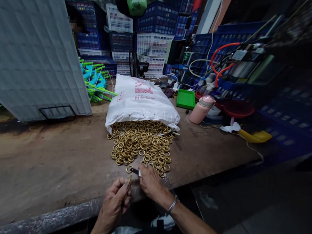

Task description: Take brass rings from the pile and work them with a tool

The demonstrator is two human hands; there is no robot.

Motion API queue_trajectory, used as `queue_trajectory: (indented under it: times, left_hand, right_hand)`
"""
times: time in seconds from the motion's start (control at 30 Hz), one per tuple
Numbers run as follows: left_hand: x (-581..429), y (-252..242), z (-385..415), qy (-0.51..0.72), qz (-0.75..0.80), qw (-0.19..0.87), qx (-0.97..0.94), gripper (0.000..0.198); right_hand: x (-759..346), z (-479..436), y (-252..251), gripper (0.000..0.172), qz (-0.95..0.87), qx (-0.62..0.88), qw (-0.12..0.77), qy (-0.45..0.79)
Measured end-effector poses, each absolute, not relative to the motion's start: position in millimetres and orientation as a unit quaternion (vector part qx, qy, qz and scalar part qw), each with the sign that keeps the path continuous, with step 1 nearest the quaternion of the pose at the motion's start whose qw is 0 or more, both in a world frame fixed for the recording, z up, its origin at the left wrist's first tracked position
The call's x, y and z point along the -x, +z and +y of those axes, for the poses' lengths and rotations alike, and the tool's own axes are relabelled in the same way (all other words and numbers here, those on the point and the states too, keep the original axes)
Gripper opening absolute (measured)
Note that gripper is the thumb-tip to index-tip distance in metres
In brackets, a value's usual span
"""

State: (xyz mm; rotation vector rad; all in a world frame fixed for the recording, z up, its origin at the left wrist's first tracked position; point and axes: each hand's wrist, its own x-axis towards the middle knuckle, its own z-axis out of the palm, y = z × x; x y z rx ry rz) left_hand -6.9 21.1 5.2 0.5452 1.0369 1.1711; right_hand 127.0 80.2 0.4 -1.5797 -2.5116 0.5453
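Near the front edge of the table, my left hand pinches one brass-coloured ring, seen edge-on between thumb and fingers. Just to its right, my right hand is closed on a small tool with a dark flat tip and a white part at the fingers; its exact kind cannot be made out. The tip reaches a single ring lying apart from the others. Beyond both hands, a heap of brass-coloured rings spills from the mouth of a white printed sack.
A grey padded panel stands at the left, with green and blue plastic parts behind it. At the right are a pink bottle, a green tray, a yellow scoop and a machine with orange hoses. Stacked crates line the back.
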Motion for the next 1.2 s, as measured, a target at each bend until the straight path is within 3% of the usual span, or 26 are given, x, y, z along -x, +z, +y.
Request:
queue_trajectory:
  times: [0.13,0.3,0.5,0.73,0.9,1.0,1.1,1.2]
  left_hand:
    - [15,10,19,0.545,0.43,0.694,-0.191,0.025]
    - [25,-2,23,0.559,0.422,0.702,-0.131,0.025]
    - [34,-8,27,0.558,0.412,0.716,-0.076,0.019]
    - [40,-11,31,0.545,0.387,0.743,-0.033,0.016]
    - [34,-9,33,0.562,0.425,0.698,-0.127,0.023]
    - [27,-7,34,0.567,0.511,0.606,-0.224,0.022]
    - [21,-5,35,0.585,0.556,0.486,-0.335,0.021]
    - [17,-3,35,0.587,0.532,0.443,-0.421,0.019]
  right_hand:
    - [-120,85,-6,0.023,-0.819,0.544,0.074,0.164]
    - [-102,86,-16,0.029,-0.823,0.538,0.118,0.138]
    - [-94,95,-16,0.025,-0.807,0.561,0.109,0.146]
    - [-102,94,-13,0.023,-0.81,0.529,0.189,0.17]
    - [-106,100,-9,0.01,-0.737,0.547,0.249,0.311]
    - [-107,102,-3,0.006,-0.653,0.53,0.28,0.463]
    - [-108,98,3,0.005,-0.569,0.505,0.283,0.585]
    - [-107,93,8,0.006,-0.503,0.494,0.256,0.661]
